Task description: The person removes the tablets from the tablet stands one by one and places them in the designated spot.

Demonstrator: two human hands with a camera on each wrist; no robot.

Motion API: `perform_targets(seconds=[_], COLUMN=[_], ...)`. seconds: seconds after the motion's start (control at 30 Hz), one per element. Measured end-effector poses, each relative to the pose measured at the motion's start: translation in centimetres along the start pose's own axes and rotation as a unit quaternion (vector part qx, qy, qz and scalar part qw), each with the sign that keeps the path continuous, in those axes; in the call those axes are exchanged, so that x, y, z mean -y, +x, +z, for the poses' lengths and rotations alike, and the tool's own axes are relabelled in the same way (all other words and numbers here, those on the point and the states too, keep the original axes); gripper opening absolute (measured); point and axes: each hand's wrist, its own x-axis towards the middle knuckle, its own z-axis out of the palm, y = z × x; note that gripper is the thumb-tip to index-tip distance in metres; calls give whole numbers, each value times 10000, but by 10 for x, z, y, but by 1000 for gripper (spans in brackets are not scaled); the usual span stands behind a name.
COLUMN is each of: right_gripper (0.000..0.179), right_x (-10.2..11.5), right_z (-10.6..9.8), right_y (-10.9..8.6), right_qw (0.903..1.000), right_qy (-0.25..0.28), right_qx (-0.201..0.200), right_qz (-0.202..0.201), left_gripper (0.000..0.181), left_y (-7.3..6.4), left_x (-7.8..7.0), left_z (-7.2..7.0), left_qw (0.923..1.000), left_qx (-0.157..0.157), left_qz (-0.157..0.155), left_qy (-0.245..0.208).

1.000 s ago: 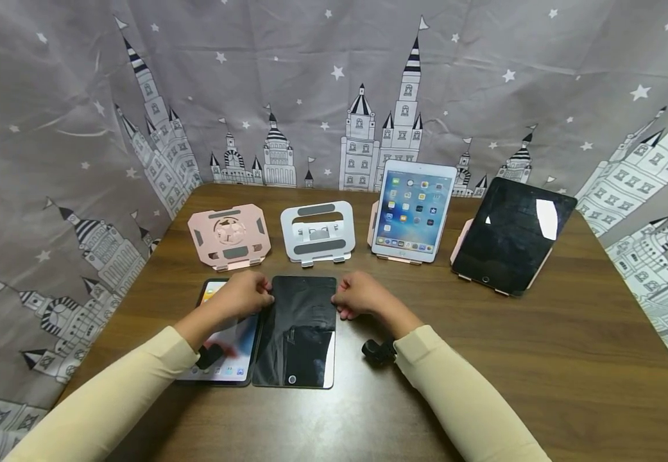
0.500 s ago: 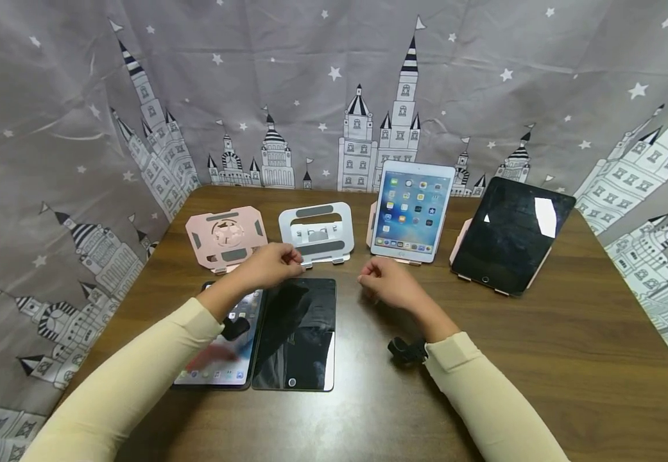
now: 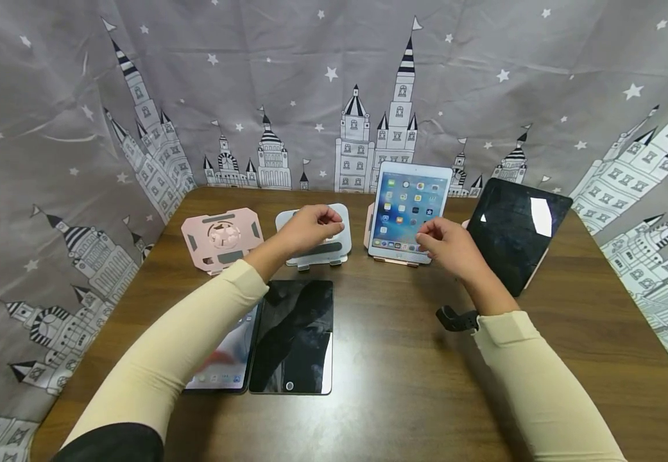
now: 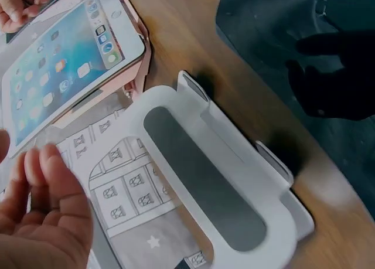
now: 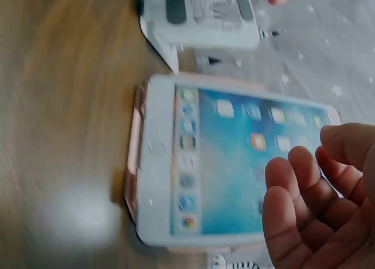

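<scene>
Over the white tablet stand (image 3: 325, 258) is my left hand (image 3: 307, 228), fingers loosely bent and holding nothing. The left wrist view shows this stand (image 4: 237, 163) close up, its grey pad facing the hand. My right hand (image 3: 452, 247), also holding nothing, hovers before the lower right corner of a white tablet (image 3: 411, 205) with a lit home screen. That tablet leans on a pink stand. In the right wrist view the bent fingertips overlap its screen. On the table below lies a black tablet (image 3: 301, 321), screen dark.
A tablet with a lit screen (image 3: 226, 362) lies left of the black one, partly covered by the left sleeve. Behind it stands a bare pink stand (image 3: 221, 237). At the right a second dark tablet (image 3: 521, 221) leans on its stand. A castle-print curtain (image 3: 310, 83) hangs behind.
Both hands have left the sides of the flat black tablet. The left has moved up and right to the white stand, the right up and right to the white tablet.
</scene>
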Motion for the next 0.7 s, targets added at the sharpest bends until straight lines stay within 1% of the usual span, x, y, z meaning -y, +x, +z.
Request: perform_targets(seconds=[0.1, 0.13, 0.23, 0.3, 0.37, 0.5, 0.7], right_gripper=[18, 18, 19, 20, 22, 25, 29], right_x=[-3, -3, -4, -4, -5, -7, -8], right_z=[-13, -17, -27, -32, -38, -44, -42], right_y=[3, 4, 8, 11, 14, 20, 28], right_qw=[9997, 9996, 9989, 9981, 9969, 9954, 9939], right_qy=[-146, -170, -242, -294, -360, -343, -232], right_qx=[-169, -221, -392, -541, -699, -882, -1005], right_qz=[28, 22, -9, -27, -5, 133, 385], left_gripper=[20, 20, 19, 19, 19, 20, 20], left_y=[10, 14, 23, 30, 38, 52, 66], left_x=[-5, -6, -11, -16, -21, -30, -39], left_z=[5, 6, 9, 11, 14, 21, 30], left_qw=[9993, 9992, 9995, 9988, 9975, 9958, 9940], left_qx=[-195, -243, -329, -382, -454, -648, -976], left_qz=[-84, -88, 35, 190, 341, 456, 327], left_qy=[-296, -301, -14, 251, 416, 465, 381])
